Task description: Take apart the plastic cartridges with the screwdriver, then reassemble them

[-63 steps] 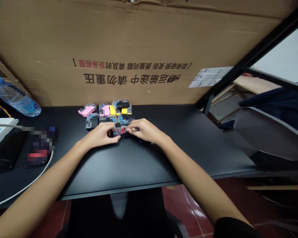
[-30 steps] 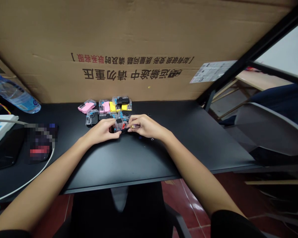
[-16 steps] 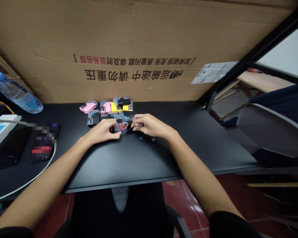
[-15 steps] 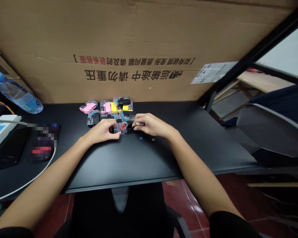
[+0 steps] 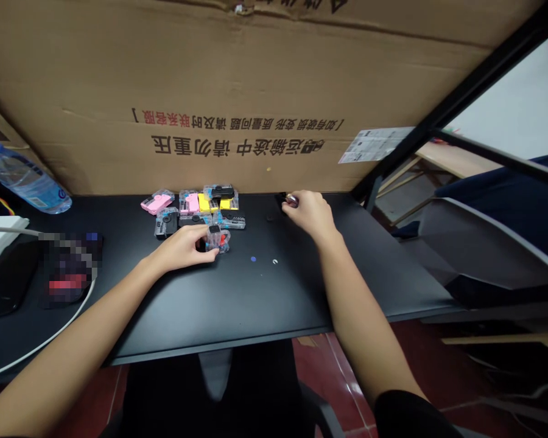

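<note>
My left hand [image 5: 186,248] is closed around the side of a small clear plastic case [image 5: 223,241] with red and blue parts inside, holding it just above or on the black desk. My right hand [image 5: 309,213] is at the back right of the desk. Its fingers are closed on a small dark tool with a shiny rounded end [image 5: 293,199]; most of that tool is hidden. Behind the left hand lie several similar clear cases: pink ones [image 5: 192,201], yellow ones [image 5: 209,202] and black ones [image 5: 167,223].
On the desk in front lie a small blue disc [image 5: 253,259] and a white C-shaped bit [image 5: 274,261]. A water bottle [image 5: 25,176], a white power strip [image 5: 2,234] and a cable [image 5: 80,310] are at the left. A cardboard sheet [image 5: 237,73] stands behind.
My right hand has moved away from the clear case, right and back, carrying the dark tool. My left hand still holds the case in about the same place. The view has shifted slightly.
</note>
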### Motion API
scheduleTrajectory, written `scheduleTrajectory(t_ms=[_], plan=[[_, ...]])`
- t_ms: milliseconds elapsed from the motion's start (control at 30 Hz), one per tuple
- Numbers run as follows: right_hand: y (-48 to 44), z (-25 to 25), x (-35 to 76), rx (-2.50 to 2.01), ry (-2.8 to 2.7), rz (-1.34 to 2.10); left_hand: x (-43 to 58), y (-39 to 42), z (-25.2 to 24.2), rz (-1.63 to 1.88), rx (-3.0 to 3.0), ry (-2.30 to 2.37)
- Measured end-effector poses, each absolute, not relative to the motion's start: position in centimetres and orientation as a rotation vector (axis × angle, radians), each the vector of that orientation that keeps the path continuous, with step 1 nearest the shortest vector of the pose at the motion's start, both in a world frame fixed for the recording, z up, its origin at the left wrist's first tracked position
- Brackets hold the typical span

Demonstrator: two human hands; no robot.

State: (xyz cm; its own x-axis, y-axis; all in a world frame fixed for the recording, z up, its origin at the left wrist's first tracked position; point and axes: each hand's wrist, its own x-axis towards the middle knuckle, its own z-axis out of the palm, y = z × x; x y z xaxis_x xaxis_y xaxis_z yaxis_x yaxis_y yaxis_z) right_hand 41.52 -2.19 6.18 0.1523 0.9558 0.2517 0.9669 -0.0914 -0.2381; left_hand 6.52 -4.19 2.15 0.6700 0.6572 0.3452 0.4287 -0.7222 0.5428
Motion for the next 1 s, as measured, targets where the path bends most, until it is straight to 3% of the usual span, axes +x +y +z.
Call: scheduleTrajectory(t_ms=[133,500,767,1000], plan=[[-1.5,5.1,41.7,-2.3,-1.776,-0.02,6.5,-4.1,2.1,0.757,2.476,0.83],[-1.7,4.6,40.1,-2.102,-1.798,0.011,6.7,-4.6,2.4,0.759,2.124,0.831],[-1.4,4.5,41.6,-2.098,-1.686,-0.02,6.4,-4.8,3.0,0.574,2.35,0.888],[-0.7,3.7,43.0,-2.133,-1.681,0.106,6.8,-5.3,3.6,0.823,2.538,0.753]])
